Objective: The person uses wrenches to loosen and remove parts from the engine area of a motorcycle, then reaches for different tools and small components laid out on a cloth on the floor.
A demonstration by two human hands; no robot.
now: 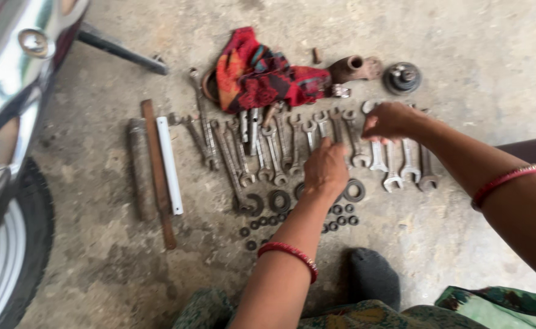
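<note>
Both hands hover over a row of open-ended spanners laid side by side on the concrete floor. Left of the row lie a rusty bar and a white tube, touching along their length. Over the row's middle, the left hand is loosely curled, fingertips down on a spanner; whether it grips one I cannot tell. Just below it sit dark washers and small nuts. Above the row lies a red patterned cloth. Toward the row's right end, the right hand is closed, fingers pinched at a spanner head. Sorting goes best, I judge, by lifting one spanner clear by its shank, so neighbours stay aligned.
</note>
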